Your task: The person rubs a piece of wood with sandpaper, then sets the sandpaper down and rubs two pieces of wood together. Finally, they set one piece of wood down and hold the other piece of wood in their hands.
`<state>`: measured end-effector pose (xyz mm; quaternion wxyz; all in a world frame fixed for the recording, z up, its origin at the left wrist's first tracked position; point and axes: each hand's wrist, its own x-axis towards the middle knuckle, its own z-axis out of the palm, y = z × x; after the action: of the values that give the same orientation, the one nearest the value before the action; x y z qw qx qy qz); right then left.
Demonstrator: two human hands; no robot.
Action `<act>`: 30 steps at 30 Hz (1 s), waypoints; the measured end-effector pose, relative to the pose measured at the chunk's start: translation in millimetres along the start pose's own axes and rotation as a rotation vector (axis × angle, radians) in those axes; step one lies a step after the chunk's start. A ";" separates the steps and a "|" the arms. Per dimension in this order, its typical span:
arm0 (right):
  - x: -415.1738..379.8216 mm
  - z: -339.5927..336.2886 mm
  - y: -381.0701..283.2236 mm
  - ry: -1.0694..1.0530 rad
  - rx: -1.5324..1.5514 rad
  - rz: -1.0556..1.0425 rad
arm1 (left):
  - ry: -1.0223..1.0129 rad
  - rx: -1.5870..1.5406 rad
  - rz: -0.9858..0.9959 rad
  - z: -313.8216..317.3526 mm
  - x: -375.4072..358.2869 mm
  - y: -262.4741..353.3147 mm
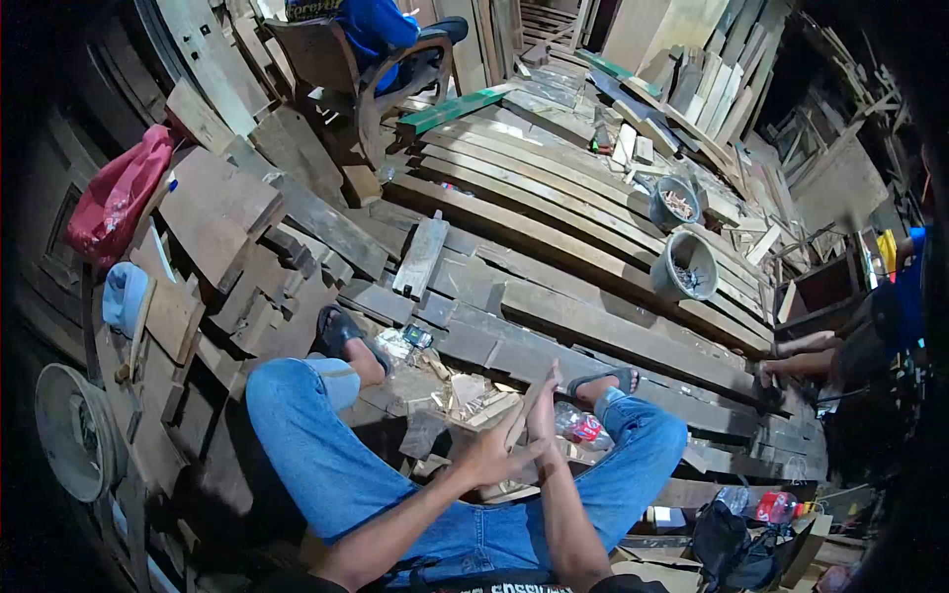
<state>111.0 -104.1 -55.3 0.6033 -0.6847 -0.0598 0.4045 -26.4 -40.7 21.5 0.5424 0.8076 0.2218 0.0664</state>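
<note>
My left hand (486, 457) and my right hand (541, 420) are close together above my lap, palms turned towards each other. The fingers of both look stretched out, and the two hands overlap near the wrists. I make out no object between the palms, though part of that space is hidden. Just beyond my hands, wood offcuts and chips (470, 393) lie between my feet. A clear plastic bottle (581, 427) with a red label lies beside my right foot.
Long stacked planks (554, 212) stretch ahead, bearing a grey bucket (684, 267) and a smaller bucket (674, 203). Wood blocks (222, 203) are piled at left, with a whitish bucket (74, 435). One person sits in a chair (321, 64); another person's legs (806, 343) show at right.
</note>
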 end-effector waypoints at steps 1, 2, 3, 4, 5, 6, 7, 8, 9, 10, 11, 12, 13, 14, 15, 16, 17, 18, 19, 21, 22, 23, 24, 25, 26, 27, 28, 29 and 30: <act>-0.9 -0.2 8.1 -0.004 -0.038 -0.035 | -0.031 -0.129 -0.044 -6.3 2.8 3.7; -7.1 5.7 27.1 -0.007 -0.137 -0.124 | -0.065 -0.265 -0.087 -12.6 5.6 6.3; -15.0 13.6 49.2 -0.020 -0.228 -0.205 | 0.042 -0.227 -0.162 -13.7 10.2 6.3; -16.9 16.2 65.2 -0.030 -0.275 -0.242 | 0.040 -0.274 -0.175 -17.5 13.1 0.5; -16.8 16.2 71.3 -0.032 -0.284 -0.248 | 0.004 -0.272 -0.178 -24.1 14.0 10.4; -11.8 14.9 59.0 -0.029 -0.252 -0.213 | -0.036 -0.260 -0.185 -30.8 11.1 18.2; -1.5 3.6 40.7 -0.020 -0.143 -0.121 | -0.022 -0.201 -0.114 -26.6 7.0 18.8; -0.7 -0.8 11.7 -0.022 -0.038 -0.028 | -0.011 -0.138 -0.041 -17.6 -0.1 19.2; -2.6 -2.1 -3.8 -0.028 0.028 0.026 | 0.000 -0.097 -0.052 0.7 -4.7 0.2; -4.9 0.8 -9.4 -0.035 0.029 0.030 | 0.052 -0.108 0.063 16.2 -2.1 -19.3; -5.0 1.2 -1.6 -0.048 -0.039 -0.008 | 0.015 -0.171 -0.012 2.6 3.9 -4.7; -1.7 1.4 28.4 -0.087 -0.174 -0.084 | -0.021 -0.240 -0.089 -11.3 7.7 9.5; 8.2 -6.1 80.1 -0.181 -0.388 -0.148 | 0.048 -0.107 -0.090 -8.3 10.6 -9.0; 21.5 -21.2 114.2 -0.273 -0.500 -0.137 | 0.031 -0.266 -0.198 -22.1 14.0 7.0; 9.8 -8.5 122.0 -0.247 -0.563 -0.202 | -0.007 -0.240 -0.220 -32.1 11.9 23.0; -9.3 11.1 108.7 -0.217 -0.627 -0.267 | -0.046 -0.206 -0.245 -38.0 9.1 30.8; 1.6 -0.7 74.4 -0.135 -0.360 -0.144 | -0.030 -0.199 -0.155 -29.8 5.2 26.0; -4.6 1.3 13.0 -0.073 -0.099 0.013 | -0.019 -0.192 -0.062 -14.2 -0.3 14.9; -8.5 4.5 -9.8 -0.035 0.028 0.088 | -0.003 -0.115 -0.010 6.7 -1.5 -9.7; -13.0 9.4 -19.5 0.009 0.077 0.088 | -0.031 -0.098 -0.080 -5.0 4.8 -1.7; -13.8 13.6 4.7 -0.002 -0.027 -0.013 | -0.011 -0.234 -0.082 1.5 11.8 -16.9; -21.1 22.0 27.4 -0.018 -0.102 -0.095 | -0.008 -0.226 -0.182 -16.1 11.7 -2.8; -26.0 28.4 36.4 -0.028 -0.142 -0.142 | 0.023 -0.282 -0.229 -24.3 16.3 8.0; -22.8 27.7 39.5 -0.025 -0.132 -0.145 | 0.018 -0.242 -0.222 -27.4 12.7 17.4; -16.8 22.2 28.5 -0.018 -0.079 -0.096 | 0.010 -0.195 -0.219 -28.9 9.5 21.8; -8.8 13.7 6.6 -0.011 0.001 -0.015 | -0.014 -0.166 -0.106 -15.1 6.5 5.3; -7.8 10.1 -11.4 -0.006 0.058 0.040 | 0.034 -0.073 -0.026 2.4 -0.4 -7.5; -8.3 6.1 -20.3 0.001 0.084 0.066 | 0.039 -0.030 -0.009 -2.1 -3.1 2.7; -7.8 6.3 -18.8 0.003 0.053 0.048 | 0.050 0.006 0.014 -6.2 -3.5 14.3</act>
<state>109.5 -98.7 -34.8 0.6115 -0.6703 -0.0317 0.4192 -27.5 -41.4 37.3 0.5337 0.8089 0.2298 0.0894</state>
